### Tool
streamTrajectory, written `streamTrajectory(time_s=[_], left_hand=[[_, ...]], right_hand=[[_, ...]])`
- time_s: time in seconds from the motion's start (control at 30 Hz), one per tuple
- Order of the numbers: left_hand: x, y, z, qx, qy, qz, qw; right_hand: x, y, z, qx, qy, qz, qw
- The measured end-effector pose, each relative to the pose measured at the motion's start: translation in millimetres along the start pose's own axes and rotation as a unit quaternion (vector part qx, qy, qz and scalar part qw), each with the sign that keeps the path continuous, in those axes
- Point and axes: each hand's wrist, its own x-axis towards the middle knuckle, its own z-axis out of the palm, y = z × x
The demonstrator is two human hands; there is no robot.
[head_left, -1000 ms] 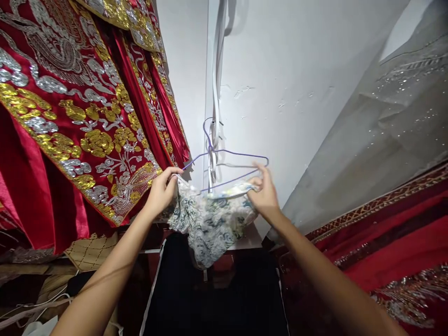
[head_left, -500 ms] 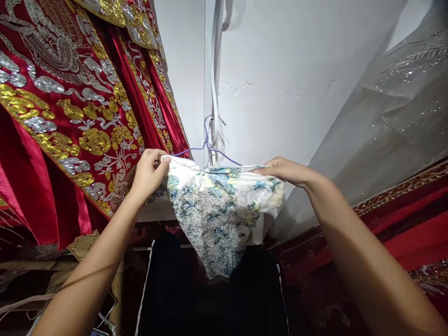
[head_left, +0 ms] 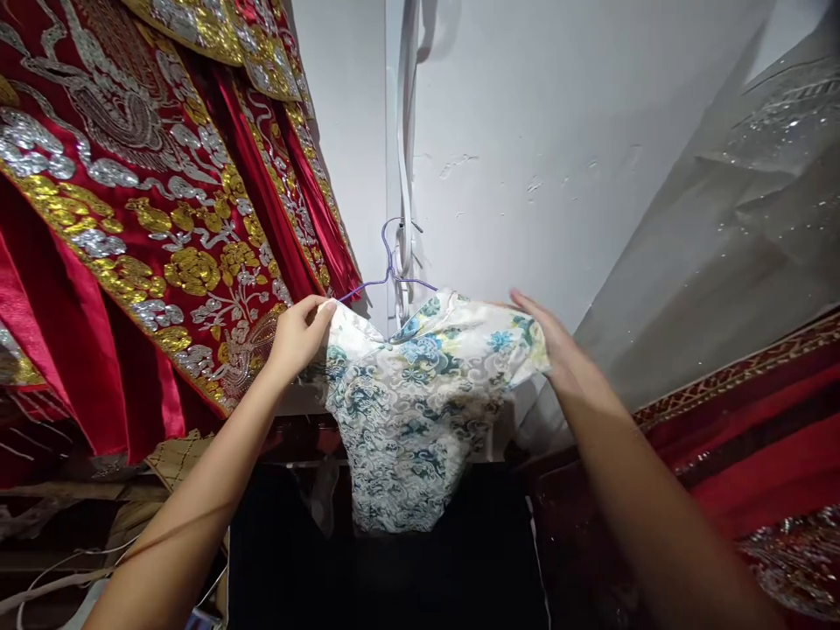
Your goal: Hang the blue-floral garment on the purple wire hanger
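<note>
A small white garment (head_left: 407,411) with a blue, green and yellow floral pattern hangs on a thin purple wire hanger (head_left: 388,271), whose hook sits on a white strap against the wall. My left hand (head_left: 298,337) pinches the garment's left shoulder. My right hand (head_left: 557,350) lies flat over its right shoulder, fingers stretched along the cloth. Most of the hanger is hidden under the fabric.
A red robe (head_left: 131,219) with gold and silver embroidery hangs at the left. A grey sequinned cloth (head_left: 735,227) and red trimmed fabric (head_left: 741,455) fill the right. A white wall (head_left: 525,131) is behind; dark fabric (head_left: 394,560) hangs below.
The garment went from bunched under the hanger to pulled up over it and now hangs spread. My right hand slid from the collar edge down onto the right shoulder.
</note>
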Motion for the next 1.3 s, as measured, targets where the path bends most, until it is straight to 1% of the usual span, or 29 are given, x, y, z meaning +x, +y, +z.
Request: streamTrajectory(time_s=[0.07,0.1,0.17,0.23,0.3,0.33,0.37,0.4,0.43,0.47,0.5,0.53,0.57,0.6,0.63,0.67,0.7,0.73,0.8,0.87,0.9,0.97,1.03,1.1,1.2,1.27,1.3], left_hand=[[-1.5,1.3,-3.4,0.005,0.016,0.002,1.0],[-1.0,4.1,-4.2,0.009,0.023,0.002,1.0],[3.1,13.3,-4.9,0.021,0.029,0.004,0.999],[10.2,24.5,-6.2,0.038,0.027,0.014,0.999],[17.8,32.6,-8.3,0.055,0.033,0.021,0.998],[20.7,34.4,-9.4,0.061,0.042,0.019,0.997],[22.4,34.4,-10.3,0.06,0.052,0.012,0.997],[22.5,32.9,-10.7,0.049,0.059,0.004,0.997],[20.9,30.1,-10.6,0.027,0.062,-0.004,0.998],[17.5,26.8,-9.9,-0.005,0.059,-0.009,0.998],[12.6,23.5,-8.7,-0.04,0.054,-0.011,0.998],[6.6,20.9,-7.0,-0.075,0.048,-0.007,0.996],[0.1,19.5,-5.1,-0.102,0.044,0.002,0.994],[-6.5,19.8,-2.8,-0.123,0.043,0.016,0.991],[-12.8,22.0,-0.3,-0.138,0.045,0.032,0.989],[-18.4,26.2,2.5,-0.151,0.051,0.043,0.986],[-23.3,32.2,5.6,-0.171,0.056,0.046,0.983],[-27.5,40.0,9.0,-0.199,0.055,0.039,0.978],[-34.4,58.8,16.3,-0.275,0.037,0.001,0.961],[-40.3,78.3,23.1,-0.343,0.002,-0.036,0.939],[-43.0,86.9,25.8,-0.365,-0.013,-0.046,0.93],[-48.3,99.2,29.1,-0.386,-0.03,-0.053,0.92],[-52.9,103.9,29.9,-0.402,-0.04,-0.053,0.913],[-56.0,101.6,29.1,-0.432,-0.042,-0.053,0.899],[-57.2,88.9,27.2,-0.472,-0.044,-0.054,0.879],[-57.0,75.9,25.5,-0.472,-0.065,-0.07,0.876],[-57.6,68.1,24.2,-0.462,-0.082,-0.088,0.879]], right_hand=[[-8.6,9.8,-17.0,0.056,-0.018,0.042,0.997],[-12.3,11.5,-21.6,0.083,-0.024,0.056,0.995],[-15.9,6.2,-22.7,0.101,-0.003,0.046,0.994],[-15.0,-10.5,-15.6,0.098,0.024,0.02,0.995],[-15.3,-33.9,-4.0,0.074,0.047,-0.015,0.996],[-17.9,-46.0,2.5,0.056,0.049,-0.033,0.997],[-22.7,-57.2,9.0,0.037,0.038,-0.05,0.997],[-29.6,-66.7,15.0,0.022,0.008,-0.067,0.997],[-38.2,-74.2,20.6,0.012,-0.046,-0.087,0.995],[-47.6,-79.2,25.6,0.003,-0.123,-0.106,0.987],[-56.8,-81.6,30.1,-0.01,-0.215,-0.12,0.969],[-64.9,-81.5,34.6,-0.031,-0.304,-0.129,0.943],[-71.1,-78.8,39.4,-0.06,-0.369,-0.136,0.918],[-75.0,-74.0,44.9,-0.1,-0.396,-0.143,0.901],[-76.6,-67.3,51.3,-0.146,-0.385,-0.156,0.898],[-76.2,-59.1,58.9,-0.193,-0.346,-0.176,0.901],[-74.2,-50.0,67.6,-0.237,-0.293,-0.205,0.903],[-71.2,-40.5,77.1,-0.275,-0.242,-0.237,0.9],[-64.2,-21.9,96.8,-0.333,-0.176,-0.304,0.875],[-58.4,-6.1,113.9,-0.364,-0.132,-0.366,0.847],[-56.2,0.4,120.3,-0.366,-0.108,-0.391,0.838],[-53.0,10.1,126.9,-0.354,-0.069,-0.418,0.834],[-51.3,16.1,125.6,-0.344,-0.056,-0.419,0.838],[-51.2,19.9,118.9,-0.351,-0.058,-0.409,0.841],[-54.8,25.9,104.6,-0.371,-0.033,-0.385,0.844],[-59.2,31.9,92.5,-0.38,-0.002,-0.369,0.848],[-61.7,35.3,85.0,-0.385,0.018,-0.358,0.85]])
